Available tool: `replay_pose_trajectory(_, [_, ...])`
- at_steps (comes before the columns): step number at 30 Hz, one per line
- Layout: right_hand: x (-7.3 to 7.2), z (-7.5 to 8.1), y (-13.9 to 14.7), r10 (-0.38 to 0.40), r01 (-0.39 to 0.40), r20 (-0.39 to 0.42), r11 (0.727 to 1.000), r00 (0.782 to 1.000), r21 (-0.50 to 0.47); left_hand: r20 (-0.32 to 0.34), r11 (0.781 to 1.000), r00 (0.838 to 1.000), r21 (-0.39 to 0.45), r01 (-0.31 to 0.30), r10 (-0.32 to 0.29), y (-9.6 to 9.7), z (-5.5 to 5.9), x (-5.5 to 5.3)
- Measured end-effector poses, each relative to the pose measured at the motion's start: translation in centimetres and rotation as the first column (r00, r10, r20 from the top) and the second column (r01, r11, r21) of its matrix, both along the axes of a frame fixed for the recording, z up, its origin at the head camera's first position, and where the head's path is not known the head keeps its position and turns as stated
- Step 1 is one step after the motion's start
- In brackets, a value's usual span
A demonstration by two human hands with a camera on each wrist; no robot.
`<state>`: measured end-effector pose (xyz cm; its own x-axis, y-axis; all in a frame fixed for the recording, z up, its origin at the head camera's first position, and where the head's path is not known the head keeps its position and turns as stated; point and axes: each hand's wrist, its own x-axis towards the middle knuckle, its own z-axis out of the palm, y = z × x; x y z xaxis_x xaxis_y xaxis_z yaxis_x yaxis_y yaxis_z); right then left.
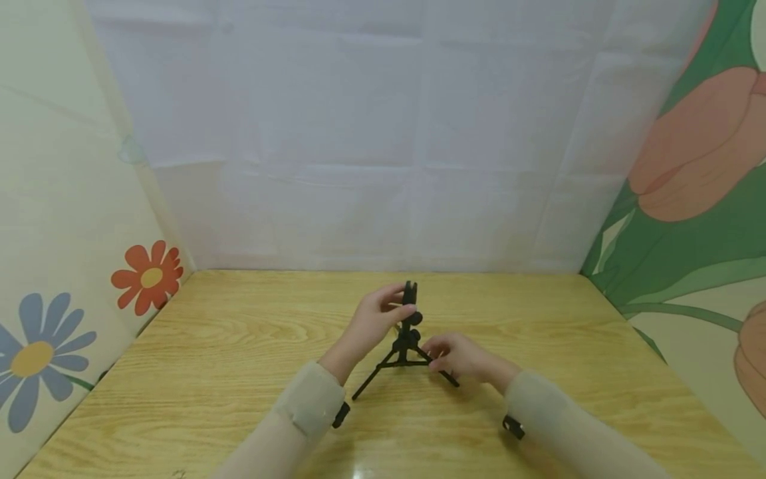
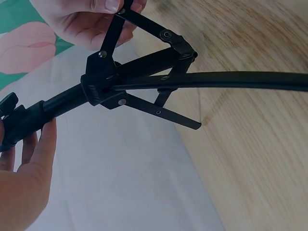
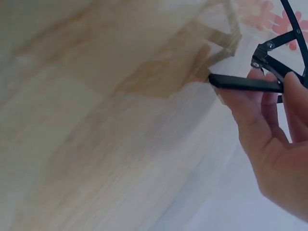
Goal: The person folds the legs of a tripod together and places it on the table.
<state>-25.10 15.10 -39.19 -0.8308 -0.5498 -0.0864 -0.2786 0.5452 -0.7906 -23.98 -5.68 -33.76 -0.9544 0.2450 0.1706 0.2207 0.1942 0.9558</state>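
A small black tripod stand (image 1: pixel 404 343) stands with its legs spread between the two hands. My left hand (image 1: pixel 372 320) holds its upper post near the forked top (image 1: pixel 410 290). In the left wrist view, that hand's fingers curl round the post (image 2: pixel 65 102), below the hub where the braces meet. My right hand (image 1: pixel 463 356) pinches one leg partway down, thumb on one side and fingers on the other. In the right wrist view, the end of this leg (image 3: pixel 243 83) sticks out past the fingers. Dark knobs (image 1: pixel 414 319) sit on the post beside the left hand.
The stand is over a wood-grain table (image 1: pixel 239 346). A white cloth (image 1: pixel 359 133) hangs behind it. Panels printed with flowers (image 1: pixel 146 277) rise at the left and right edges. Each sleeve carries a small black device (image 1: pixel 512 427) at the wrist.
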Motion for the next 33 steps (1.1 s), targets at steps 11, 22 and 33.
replay_pose_trajectory(11, [-0.9, 0.6, 0.1, 0.03, -0.028, 0.204, 0.999, 0.978, -0.016, -0.019, 1.0, 1.0, 0.016, 0.021, -0.021, 0.0, 0.1, -0.1])
replay_pose_trajectory(22, [-1.4, 0.6, -0.1, 0.065, -0.049, 0.243, 0.996, 0.968, -0.07, 0.0, 0.998, 0.999, 0.034, 0.044, -0.044, -0.1, 0.3, -0.1])
replay_pose_trajectory(33, [-1.3, 0.5, -0.3, 0.044, -0.021, 0.248, 0.995, 0.968, -0.094, 0.024, 0.996, 0.998, 0.067, 0.062, -0.063, -0.2, 0.3, -0.3])
